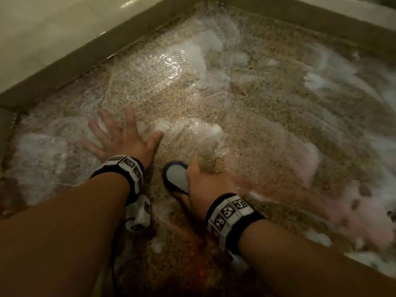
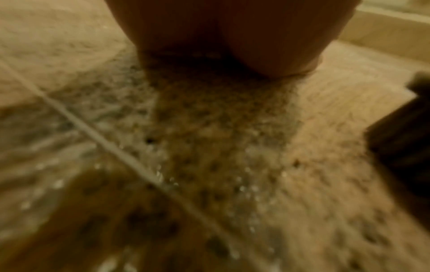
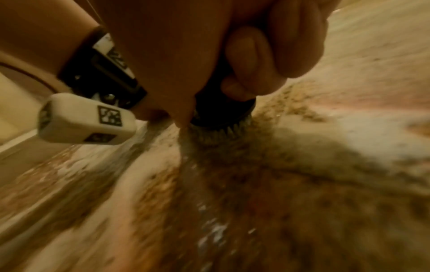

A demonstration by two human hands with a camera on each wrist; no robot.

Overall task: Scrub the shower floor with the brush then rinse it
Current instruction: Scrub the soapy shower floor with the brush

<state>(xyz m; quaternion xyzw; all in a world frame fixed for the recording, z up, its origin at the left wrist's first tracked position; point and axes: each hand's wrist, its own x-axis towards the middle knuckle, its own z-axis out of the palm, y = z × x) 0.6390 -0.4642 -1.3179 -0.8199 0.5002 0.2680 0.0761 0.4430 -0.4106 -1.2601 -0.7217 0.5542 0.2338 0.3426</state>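
The speckled brown shower floor (image 1: pixel 252 116) is wet and streaked with white foam (image 1: pixel 192 54). My right hand (image 1: pixel 205 185) grips a dark scrub brush with a pale grey top (image 1: pixel 175 176), near the bottom middle of the head view. In the right wrist view my curled fingers (image 3: pixel 253 60) wrap the brush (image 3: pixel 223 112), whose bristles press on the floor (image 3: pixel 302 193). My left hand (image 1: pixel 120 136) lies flat on the wet floor to the left of the brush, fingers spread. In the left wrist view only the heel of that hand (image 2: pixel 232 36) shows, on blurred floor (image 2: pixel 209 165).
A low brown curb (image 1: pixel 85 58) runs along the far left of the floor and another curb (image 1: pixel 321 20) along the far right; they meet in a corner at the top. Pale tile (image 1: pixel 42 28) lies beyond the left curb. Thick foam (image 1: pixel 364 211) covers the right side.
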